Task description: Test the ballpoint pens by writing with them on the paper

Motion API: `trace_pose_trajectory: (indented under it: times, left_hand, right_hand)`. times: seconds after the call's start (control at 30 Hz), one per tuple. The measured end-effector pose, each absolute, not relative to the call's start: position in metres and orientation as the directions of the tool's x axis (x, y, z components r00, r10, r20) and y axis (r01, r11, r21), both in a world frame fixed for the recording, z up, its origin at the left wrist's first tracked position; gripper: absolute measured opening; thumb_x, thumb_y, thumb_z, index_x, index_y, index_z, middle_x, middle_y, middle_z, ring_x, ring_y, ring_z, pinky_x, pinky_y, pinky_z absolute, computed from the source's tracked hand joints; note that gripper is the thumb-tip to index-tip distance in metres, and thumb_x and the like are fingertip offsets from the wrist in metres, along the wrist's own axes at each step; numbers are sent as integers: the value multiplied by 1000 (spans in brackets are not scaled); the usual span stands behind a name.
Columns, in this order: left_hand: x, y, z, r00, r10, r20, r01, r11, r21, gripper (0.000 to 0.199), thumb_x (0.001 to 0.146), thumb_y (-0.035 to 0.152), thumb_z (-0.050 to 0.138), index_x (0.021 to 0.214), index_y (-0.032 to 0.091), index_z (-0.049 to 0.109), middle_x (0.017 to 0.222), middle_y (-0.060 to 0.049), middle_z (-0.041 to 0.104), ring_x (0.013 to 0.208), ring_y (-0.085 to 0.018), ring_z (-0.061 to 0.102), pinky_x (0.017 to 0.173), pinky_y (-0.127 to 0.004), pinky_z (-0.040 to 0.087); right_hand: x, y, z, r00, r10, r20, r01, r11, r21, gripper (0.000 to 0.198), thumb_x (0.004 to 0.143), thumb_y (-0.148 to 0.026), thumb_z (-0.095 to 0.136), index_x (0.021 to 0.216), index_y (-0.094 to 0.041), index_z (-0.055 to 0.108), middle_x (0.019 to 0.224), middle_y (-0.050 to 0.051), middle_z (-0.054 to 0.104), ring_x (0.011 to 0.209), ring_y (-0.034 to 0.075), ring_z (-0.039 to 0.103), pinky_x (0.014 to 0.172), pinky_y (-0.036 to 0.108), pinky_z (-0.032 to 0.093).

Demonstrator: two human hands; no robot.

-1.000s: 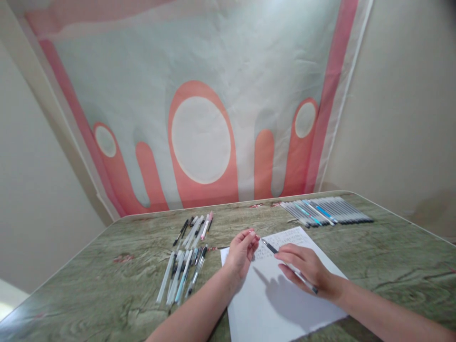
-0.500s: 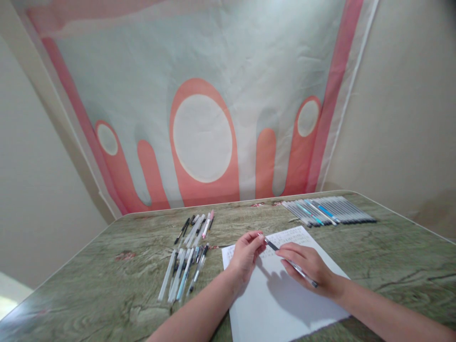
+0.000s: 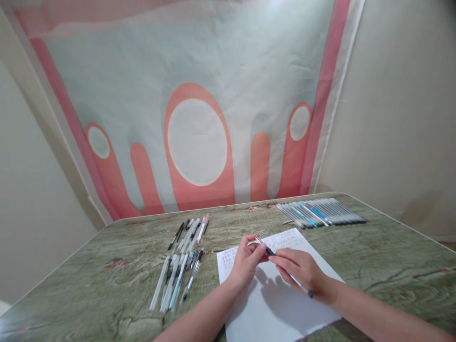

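A slim pen [image 3: 270,251] with a dark grip and a clear barrel slants between my two hands above a sheet of paper [image 3: 270,313]. My right hand [image 3: 304,270] is closed round its barrel, and the dark rear end sticks out below the palm. At the upper end, my left hand [image 3: 245,263] has its thumb and bent index finger on the pen near the tip. The other left fingers are curled and partly hidden. Rows of small handwriting run across the top of the paper; both hands cast shadows on its blank lower part.
Two groups of loose pens lie to the left, the far group [image 3: 188,232] behind the near group [image 3: 176,280]. A neat row of pens [image 3: 324,213] lies at the back right of the wood-patterned table [image 3: 117,289]. Behind it hangs a pink and grey cloth [image 3: 242,76].
My left thumb and index finger have shifted on the pen's tip end, the index finger now arched. My right hand keeps its hold. The whole view has turned slightly, sliding the scene left.
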State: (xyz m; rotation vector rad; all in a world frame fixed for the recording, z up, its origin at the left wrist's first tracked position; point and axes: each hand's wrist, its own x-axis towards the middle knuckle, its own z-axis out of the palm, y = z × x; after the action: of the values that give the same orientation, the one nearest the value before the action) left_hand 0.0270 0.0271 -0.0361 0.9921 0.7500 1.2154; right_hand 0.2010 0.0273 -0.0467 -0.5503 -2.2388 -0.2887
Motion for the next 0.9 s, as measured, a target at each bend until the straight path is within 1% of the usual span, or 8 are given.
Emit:
trace_pose_trajectory:
  times: [0.1, 0.33, 0.5, 0.63, 0.73, 0.9]
  left_hand:
    - [28, 27, -37, 198, 980, 26, -377, 52, 925, 43, 68, 37, 66, 96, 19, 41, 66, 1, 58, 61, -12, 57, 65, -28, 44]
    - [27, 29, -41, 197, 980, 34, -352, 38, 935, 43, 67, 34, 67, 96, 19, 39, 64, 3, 55, 59, -11, 55, 62, -25, 43]
    - [27, 29, -41, 193, 981, 37, -349, 33, 937, 44, 66, 32, 69, 96, 19, 39, 62, 4, 53, 55, -9, 52, 58, -22, 41]
    - [28, 30, -42, 195, 981, 5, -347, 65, 935, 48, 62, 34, 71, 95, 20, 39, 62, 4, 53, 55, -10, 54, 59, -24, 42]
    - [28, 30, -43, 205, 979, 7, -351, 67, 934, 48, 63, 34, 71, 95, 20, 38, 63, 4, 53, 56, -11, 55, 60, -25, 43]
    - [29, 30, -46, 226, 974, 4, -382, 85, 920, 50, 62, 36, 71, 94, 22, 36, 61, 6, 52, 52, -10, 53, 57, -24, 42]
  right_hand:
    - [201, 27, -49, -616, 273, 739, 484, 871, 82, 31, 78, -11, 49, 108, -17, 55, 87, 7, 62, 76, 14, 59, 63, 25, 48]
    - [199, 27, -49, -649, 236, 723, 495, 853, 166, 36, 78, -11, 49, 113, -15, 53, 86, 8, 62, 74, 15, 58, 60, 25, 47]
    - [197, 25, -46, -640, 229, 733, 510, 840, 183, 32, 79, -12, 48, 111, -16, 54, 84, 7, 62, 71, 13, 58, 59, 24, 47]
    - [197, 24, -44, -648, 222, 728, 515, 832, 205, 30, 80, -13, 48, 109, -15, 55, 83, 7, 62, 71, 14, 58, 58, 24, 46]
    - [197, 23, -43, -663, 230, 712, 518, 828, 215, 30, 79, -13, 49, 108, -15, 56, 83, 8, 62, 71, 14, 58, 58, 25, 45]
    - [198, 21, -42, -675, 241, 698, 518, 828, 215, 29, 80, -15, 49, 108, -15, 57, 83, 7, 62, 70, 14, 58, 57, 25, 44]
